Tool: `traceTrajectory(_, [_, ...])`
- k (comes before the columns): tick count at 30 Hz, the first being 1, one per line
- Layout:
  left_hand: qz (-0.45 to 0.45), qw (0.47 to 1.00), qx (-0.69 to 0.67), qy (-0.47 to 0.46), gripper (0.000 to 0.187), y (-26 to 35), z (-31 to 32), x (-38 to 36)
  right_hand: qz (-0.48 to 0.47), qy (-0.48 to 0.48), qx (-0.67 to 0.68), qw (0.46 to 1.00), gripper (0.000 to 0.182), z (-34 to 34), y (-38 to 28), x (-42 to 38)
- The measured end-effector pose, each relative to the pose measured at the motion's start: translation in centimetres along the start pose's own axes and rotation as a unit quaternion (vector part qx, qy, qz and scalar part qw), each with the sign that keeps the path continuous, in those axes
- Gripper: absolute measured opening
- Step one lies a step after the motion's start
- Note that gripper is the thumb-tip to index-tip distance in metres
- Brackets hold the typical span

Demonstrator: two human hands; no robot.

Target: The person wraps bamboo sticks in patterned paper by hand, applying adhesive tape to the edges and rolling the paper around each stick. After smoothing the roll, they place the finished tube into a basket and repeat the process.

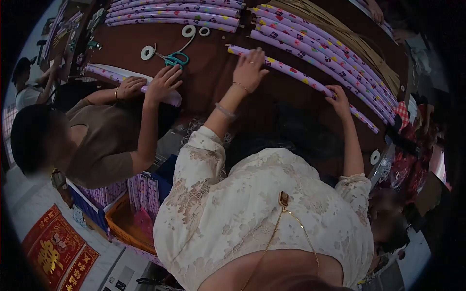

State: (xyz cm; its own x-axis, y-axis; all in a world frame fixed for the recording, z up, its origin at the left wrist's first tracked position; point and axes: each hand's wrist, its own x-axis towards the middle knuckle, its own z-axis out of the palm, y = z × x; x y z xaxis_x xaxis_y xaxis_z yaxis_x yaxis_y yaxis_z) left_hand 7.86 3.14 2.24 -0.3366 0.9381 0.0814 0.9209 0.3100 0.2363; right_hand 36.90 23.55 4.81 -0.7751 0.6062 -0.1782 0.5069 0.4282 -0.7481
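A long, thin roll of purple patterned wrapping paper lies slantwise on the brown table in front of me. My left hand rests near its left end, with fingers stretched out and flat over the paper. Farther right along the same roll, my right hand has its fingers and thumb bent around it. More purple rolls lie side by side just beyond. Teal-handled scissors are to the left of my left hand.
At left, a co-worker's hands press on another purple sheet or roll. White tape rolls lie by the scissors. A second row of rolls and brown strips are at the back. An orange crate stands below left.
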Motion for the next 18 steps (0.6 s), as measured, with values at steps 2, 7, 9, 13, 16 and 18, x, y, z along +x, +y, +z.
traceTrajectory(2, [-0.065,0.995,0.042,0.066,0.061,-3.9,0.0,-0.9,0.002,0.001,-0.002,1.000,0.037,-0.2,-0.1,-0.4])
traceTrajectory(7, [-0.286,0.935,0.034,0.209,0.065,-7.9,0.1,-0.7,0.020,0.008,-0.013,1.000,0.037,-0.5,0.1,-0.5])
traceTrajectory(9, [-0.283,0.923,-0.070,0.251,0.067,-5.6,-0.7,-0.2,0.015,0.003,0.006,1.000,0.037,-0.7,0.0,-0.7])
traceTrajectory(13, [-0.365,0.840,-0.320,0.243,0.071,-2.8,-0.7,1.3,0.021,0.013,-0.009,1.000,0.037,-0.6,0.6,-0.9])
traceTrajectory(16, [-0.361,0.840,-0.344,0.216,0.048,-4.6,1.4,1.5,0.027,0.014,-0.007,1.000,0.037,-0.8,0.0,-1.0])
traceTrajectory(18, [-0.354,0.802,-0.419,0.239,0.039,-6.9,4.4,1.2,0.019,0.023,0.013,0.999,0.038,-0.8,-0.9,-1.1])
